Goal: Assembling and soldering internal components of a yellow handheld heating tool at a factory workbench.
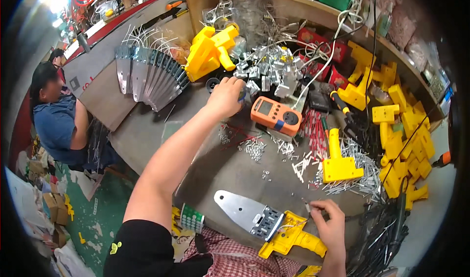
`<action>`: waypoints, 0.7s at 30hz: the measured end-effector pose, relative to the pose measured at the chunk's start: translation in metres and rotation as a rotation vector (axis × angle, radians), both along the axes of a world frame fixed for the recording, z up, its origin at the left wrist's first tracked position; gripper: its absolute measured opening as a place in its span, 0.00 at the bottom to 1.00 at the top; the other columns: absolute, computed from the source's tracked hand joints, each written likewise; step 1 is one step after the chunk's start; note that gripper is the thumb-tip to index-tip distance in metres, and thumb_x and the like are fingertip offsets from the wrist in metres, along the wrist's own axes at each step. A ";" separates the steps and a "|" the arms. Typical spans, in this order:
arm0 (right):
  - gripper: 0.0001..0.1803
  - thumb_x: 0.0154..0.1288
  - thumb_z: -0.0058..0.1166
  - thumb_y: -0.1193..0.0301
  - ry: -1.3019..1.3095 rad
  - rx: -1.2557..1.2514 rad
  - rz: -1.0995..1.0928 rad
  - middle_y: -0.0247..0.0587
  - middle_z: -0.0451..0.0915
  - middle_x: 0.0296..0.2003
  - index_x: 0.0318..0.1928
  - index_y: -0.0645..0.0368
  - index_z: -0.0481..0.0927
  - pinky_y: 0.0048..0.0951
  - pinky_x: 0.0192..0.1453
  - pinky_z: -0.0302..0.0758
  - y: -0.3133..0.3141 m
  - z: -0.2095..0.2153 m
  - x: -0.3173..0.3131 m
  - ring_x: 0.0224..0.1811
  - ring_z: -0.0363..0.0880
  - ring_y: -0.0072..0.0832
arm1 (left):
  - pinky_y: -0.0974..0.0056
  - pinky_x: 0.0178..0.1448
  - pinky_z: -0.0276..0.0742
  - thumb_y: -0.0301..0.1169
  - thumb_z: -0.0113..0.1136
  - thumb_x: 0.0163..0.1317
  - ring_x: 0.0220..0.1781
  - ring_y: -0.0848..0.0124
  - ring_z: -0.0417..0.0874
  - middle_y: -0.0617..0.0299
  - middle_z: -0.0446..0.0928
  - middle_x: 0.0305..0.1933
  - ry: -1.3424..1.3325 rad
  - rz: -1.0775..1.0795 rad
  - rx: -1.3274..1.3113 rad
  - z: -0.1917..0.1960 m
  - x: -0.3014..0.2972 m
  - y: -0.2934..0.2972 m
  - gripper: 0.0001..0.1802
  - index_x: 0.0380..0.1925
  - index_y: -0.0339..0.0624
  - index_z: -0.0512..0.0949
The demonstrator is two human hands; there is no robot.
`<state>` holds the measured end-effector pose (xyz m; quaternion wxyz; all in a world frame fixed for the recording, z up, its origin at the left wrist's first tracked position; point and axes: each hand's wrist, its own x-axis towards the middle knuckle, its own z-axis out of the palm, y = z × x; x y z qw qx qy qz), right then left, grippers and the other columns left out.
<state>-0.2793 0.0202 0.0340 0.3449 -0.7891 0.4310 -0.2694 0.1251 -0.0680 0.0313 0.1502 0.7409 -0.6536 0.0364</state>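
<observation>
On the near edge of the bench lies an open yellow pistol-shaped housing (289, 238) with thin wires in it. A pointed flat metal plate (240, 209) with a slotted end is fixed to it. Beside the housing, my right hand (330, 220) is closed in a pinch by a small pale piece (308, 207) at the wire end. My left hand (226, 98) reaches far across the bench, its fingers curled by a dark blue round thing (242, 95); what they hold is mostly hidden. An orange multimeter (276, 116) stands just right of that hand.
Metal plates (147, 76) with white wires are fanned out at far left. Yellow housings (406, 140) pile up at right. Loose screws (360, 164), small nuts (254, 148) and silvery metal parts (274, 64) lie about. Another person (56, 110) sits at left.
</observation>
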 end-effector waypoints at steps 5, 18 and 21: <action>0.09 0.52 0.58 0.79 0.001 0.099 -0.054 0.39 0.79 0.29 0.36 0.61 0.81 0.27 0.41 0.70 -0.010 0.004 -0.006 0.31 0.75 0.30 | 0.56 0.57 0.73 0.37 0.63 0.51 0.53 0.53 0.77 0.47 0.77 0.48 0.264 -0.022 0.063 0.020 0.014 -0.021 0.28 0.51 0.35 0.71; 0.13 0.60 0.55 0.67 -0.021 -0.278 0.326 0.45 0.79 0.35 0.39 0.64 0.80 0.31 0.45 0.74 -0.156 0.063 0.171 0.41 0.79 0.35 | 0.59 0.51 0.75 0.33 0.55 0.59 0.44 0.56 0.82 0.46 0.81 0.40 0.562 0.092 -0.262 0.029 0.018 -0.059 0.16 0.46 0.41 0.79; 0.20 0.57 0.59 0.62 -0.096 -0.273 0.036 0.53 0.81 0.42 0.45 0.65 0.79 0.35 0.50 0.74 -0.232 0.059 0.240 0.45 0.80 0.41 | 0.58 0.52 0.75 0.33 0.55 0.59 0.45 0.55 0.82 0.46 0.81 0.41 0.580 0.034 -0.174 0.038 0.008 -0.062 0.15 0.44 0.40 0.80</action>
